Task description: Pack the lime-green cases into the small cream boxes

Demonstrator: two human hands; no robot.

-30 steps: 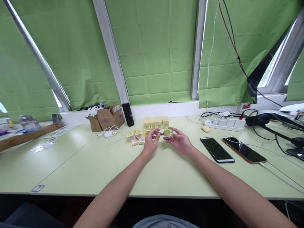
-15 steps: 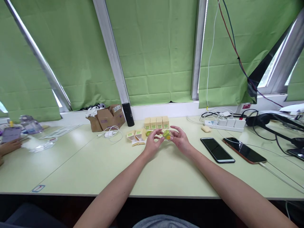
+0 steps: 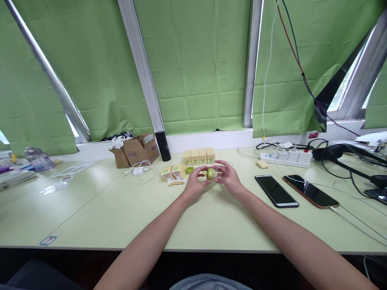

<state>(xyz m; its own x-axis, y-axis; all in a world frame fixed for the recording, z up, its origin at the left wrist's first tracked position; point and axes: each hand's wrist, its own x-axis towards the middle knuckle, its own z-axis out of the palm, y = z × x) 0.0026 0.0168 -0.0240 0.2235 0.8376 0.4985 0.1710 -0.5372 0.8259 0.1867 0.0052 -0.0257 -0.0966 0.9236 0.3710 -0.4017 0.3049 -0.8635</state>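
Note:
Over the middle of the pale green table (image 3: 99,209), my left hand (image 3: 195,184) and my right hand (image 3: 230,178) meet around a small green and yellow jar (image 3: 211,173). Fingers of both hands are curled and pinch it from either side. Just behind the hands stands a row of several small yellow boxes (image 3: 199,156). Two opened yellow boxes (image 3: 173,174) lie to the left, with a small green lid-like piece (image 3: 189,170) beside them.
A brown cardboard box (image 3: 135,150), a black cylinder (image 3: 162,146) and a white cable (image 3: 140,168) sit at the back left. Two phones (image 3: 276,190) lie to the right, near a power strip (image 3: 286,156) and black headset (image 3: 341,153). Plastic wrappers (image 3: 56,186) lie far left.
My hands have drawn closer together around the jar, which has turned in my fingers. Another person's hand and arm at the far left have withdrawn out of view.

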